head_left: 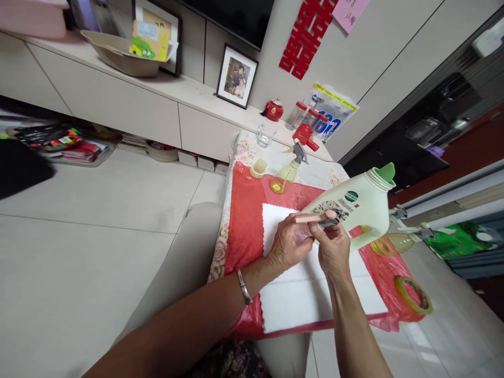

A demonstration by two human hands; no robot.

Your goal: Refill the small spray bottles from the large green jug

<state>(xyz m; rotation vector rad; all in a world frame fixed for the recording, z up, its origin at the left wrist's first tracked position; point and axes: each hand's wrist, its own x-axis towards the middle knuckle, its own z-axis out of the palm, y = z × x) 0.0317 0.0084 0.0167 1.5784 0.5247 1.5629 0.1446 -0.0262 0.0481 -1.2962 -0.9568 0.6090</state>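
My left hand (289,241) is closed round a small clear, pinkish spray bottle (302,232), mostly hidden by the fingers. The fingers of my right hand (334,247) pinch its grey and pale pink spray head (328,222). Both hands are together above a white cloth (299,304) with a scalloped edge. Just behind them a large pale green jug (372,202) with a green spout stands on the table, its label partly covered by my fingers. A yellowish spray bottle (284,178) with a grey trigger stands farther back, beside a pale yellow cup (258,168).
Red plastic sheeting (244,236) lies over a floral tablecloth (220,249). At the right are more spray bottles (394,244) and a roll of tape (413,295). A glass cup (264,136) is at the table's far edge. Behind runs a low cabinet (129,105) with a framed photo (237,76).
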